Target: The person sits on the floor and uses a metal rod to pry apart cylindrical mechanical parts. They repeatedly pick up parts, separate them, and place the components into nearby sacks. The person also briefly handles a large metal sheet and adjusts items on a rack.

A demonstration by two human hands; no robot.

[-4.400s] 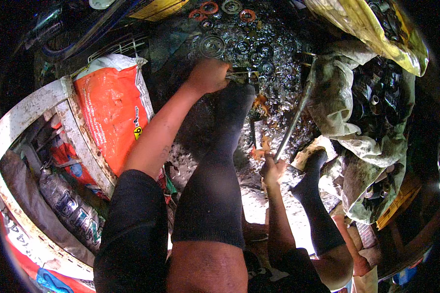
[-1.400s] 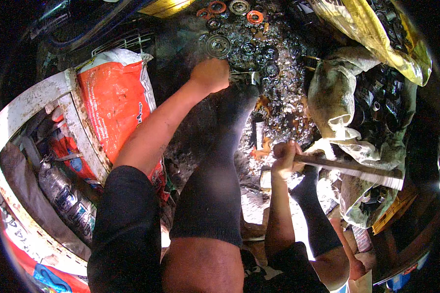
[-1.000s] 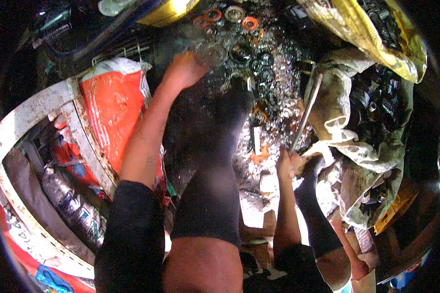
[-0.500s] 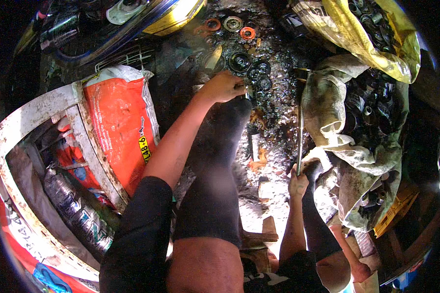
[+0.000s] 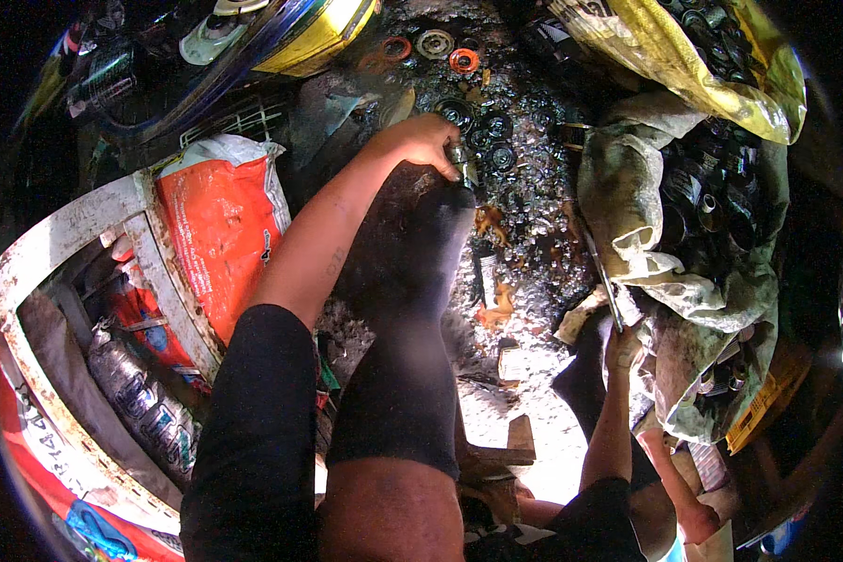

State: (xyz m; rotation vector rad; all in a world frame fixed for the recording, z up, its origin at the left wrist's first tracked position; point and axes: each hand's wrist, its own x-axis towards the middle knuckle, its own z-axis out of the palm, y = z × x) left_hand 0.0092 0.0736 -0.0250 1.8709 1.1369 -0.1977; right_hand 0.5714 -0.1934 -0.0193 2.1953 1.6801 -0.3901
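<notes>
My left hand (image 5: 428, 140) reaches forward and pinches a small dark metal part (image 5: 462, 165) just above the toe of my black-socked left foot (image 5: 431, 244). Beyond it lies a heap of dark round bearings and rings (image 5: 496, 150). Lower right, my right hand (image 5: 620, 345) is closed around the lower end of a thin metal rod (image 5: 598, 272). The rod points up and to the left along the edge of a dirty cloth sack (image 5: 646, 234). My right foot (image 5: 585, 375), also in a black sock, rests beside that hand.
An orange and white bag (image 5: 220, 229) leans on a worn white frame (image 5: 56, 253) at left. A yellow sack of dark parts (image 5: 712, 66) sits upper right. Orange rings (image 5: 464, 60) lie at the top. Wooden blocks (image 5: 520, 436) lie on the gritty ground.
My right hand swung the rod from lying out to the right up to pointing forward, then drew back to the right. My left hand shifted left, then returned to the toe of my foot.
</notes>
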